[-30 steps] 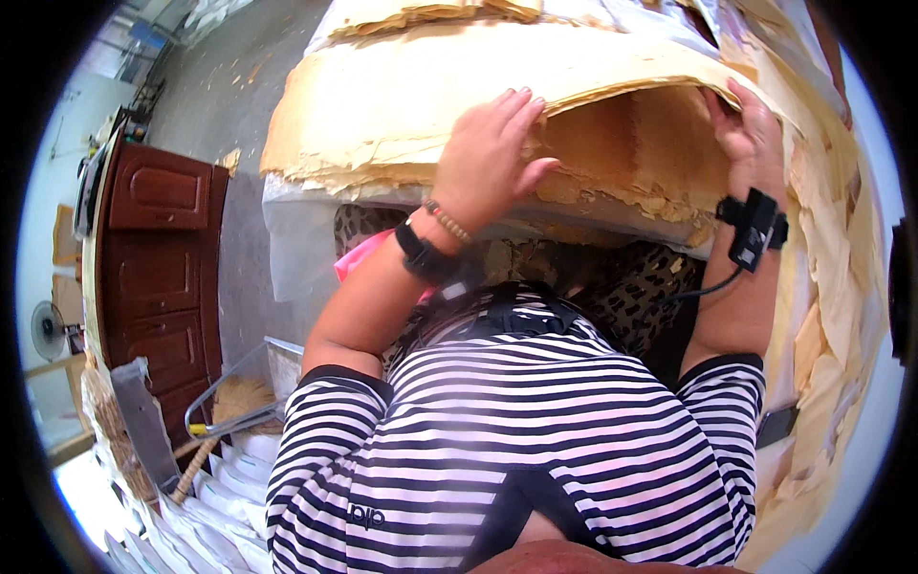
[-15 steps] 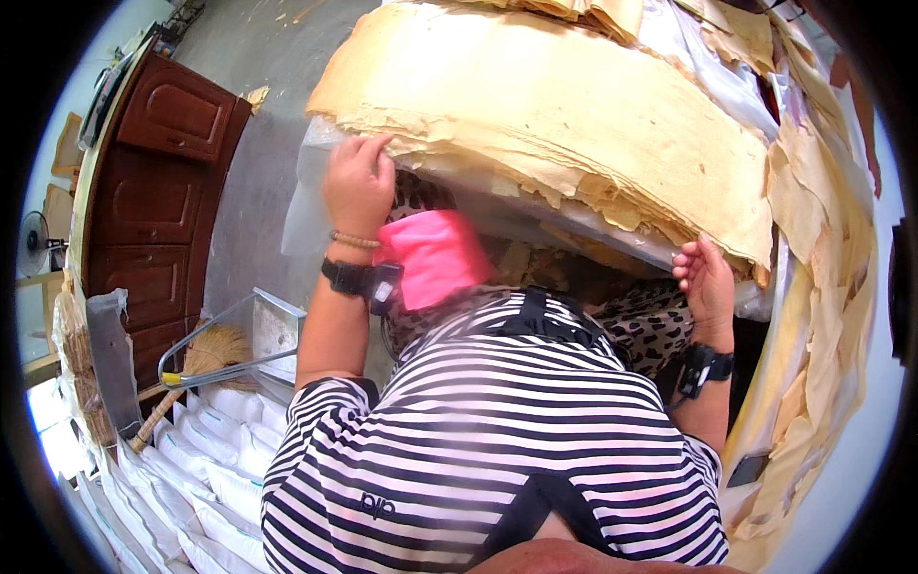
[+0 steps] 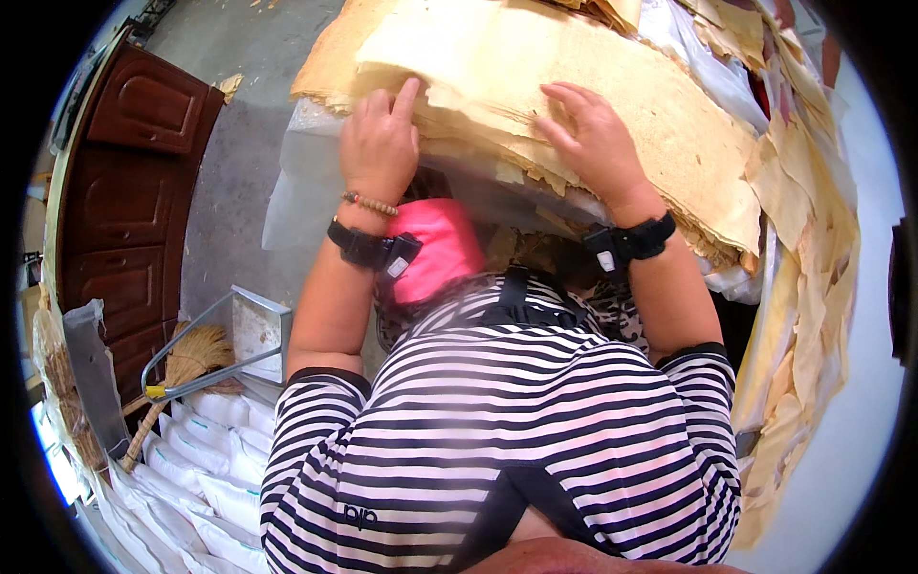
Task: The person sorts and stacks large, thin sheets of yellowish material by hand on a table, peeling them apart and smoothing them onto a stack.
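Observation:
A thick stack of thin, pale-yellow sheets point(image 3: 535, 67) with ragged edges lies in front of me. My left hand point(image 3: 381, 139) is at its near edge toward the left end, index finger stretched out and the other fingers partly bent. Beside those fingertips the edge of the upper sheets is raised in a low fold. Over the near middle of the stack, my right hand point(image 3: 595, 139) has its thumb and fingers apart, fingertips at the sheets' surface. Neither hand visibly grips a sheet. Where the left thumb is cannot be seen.
Clear plastic point(image 3: 292, 187) hangs below the stack's left end. A pink cloth point(image 3: 435, 244) lies on my lap. Loose yellow sheets point(image 3: 798, 210) line the right side. To the left are a dark red cabinet point(image 3: 134, 201), a straw broom point(image 3: 196, 354), a metal-framed dustpan point(image 3: 258, 330) and white sacks point(image 3: 215, 450).
My right hand has moved left and away from me, from the stack's near right edge onto its middle. The left hand has shifted slightly right and farther out, and the sheet edge there now rises.

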`<state>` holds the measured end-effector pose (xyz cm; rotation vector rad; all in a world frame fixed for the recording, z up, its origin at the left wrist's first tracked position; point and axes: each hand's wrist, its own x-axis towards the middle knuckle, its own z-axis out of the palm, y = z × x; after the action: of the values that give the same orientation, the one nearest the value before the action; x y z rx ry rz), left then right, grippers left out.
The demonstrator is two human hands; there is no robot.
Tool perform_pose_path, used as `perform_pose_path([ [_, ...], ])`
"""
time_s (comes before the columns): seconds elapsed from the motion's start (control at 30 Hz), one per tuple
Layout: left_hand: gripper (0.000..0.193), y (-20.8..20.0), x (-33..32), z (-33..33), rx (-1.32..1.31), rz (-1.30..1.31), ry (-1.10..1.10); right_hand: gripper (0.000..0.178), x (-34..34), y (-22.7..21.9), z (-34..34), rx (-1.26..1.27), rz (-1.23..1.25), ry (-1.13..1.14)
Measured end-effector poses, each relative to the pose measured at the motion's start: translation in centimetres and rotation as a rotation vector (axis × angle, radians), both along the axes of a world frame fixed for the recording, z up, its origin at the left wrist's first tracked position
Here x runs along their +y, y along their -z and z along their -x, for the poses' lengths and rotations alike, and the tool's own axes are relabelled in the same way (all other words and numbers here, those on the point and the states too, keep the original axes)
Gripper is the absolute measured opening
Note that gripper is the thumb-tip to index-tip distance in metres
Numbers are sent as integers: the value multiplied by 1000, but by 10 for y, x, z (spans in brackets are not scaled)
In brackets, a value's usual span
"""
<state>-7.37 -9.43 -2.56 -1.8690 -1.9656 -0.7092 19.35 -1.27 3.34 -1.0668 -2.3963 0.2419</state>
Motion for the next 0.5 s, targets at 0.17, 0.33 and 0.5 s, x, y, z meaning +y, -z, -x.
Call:
perform_pose_path([
  [0.17, 61, -17, 23, -2, -79, 39, 61, 63, -4, 10, 44, -100, -103, -2],
  [0.33, 60, -14, 39, -7, -560, 23, 286, 51, -1, 24, 77, -152, -224, 119],
  [0.5, 48, 15, 40, -6, -1301, -14, 521, 18, 8, 20, 92, -257, -225, 175],
])
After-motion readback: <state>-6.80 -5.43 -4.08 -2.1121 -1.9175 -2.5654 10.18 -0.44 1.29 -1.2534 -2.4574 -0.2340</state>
